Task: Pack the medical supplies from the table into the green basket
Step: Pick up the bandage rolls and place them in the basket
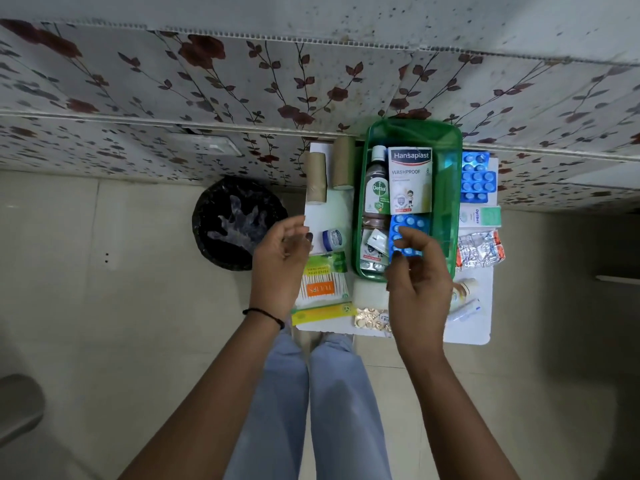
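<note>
Green basket [450, 202] on counter [474, 306], holding Dettol bottle [375, 188], plaster box [410, 181], blue blister pack [408, 225]. Right hand [417, 289] over basket's near end, fingers loosely curled, empty. Left hand [280, 265] left of basket, spread, empty.

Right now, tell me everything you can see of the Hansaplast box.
The Hansaplast box is a flat white carton with a dark blue band bearing the brand name, "WASHPROOF" printed below and a small cartoon child near the bottom. It looks closed and undamaged. It lies face up in the far half of the green basket, beside the Dettol bottle, its near edge meeting a blue blister pack. Neither hand touches it.
</note>
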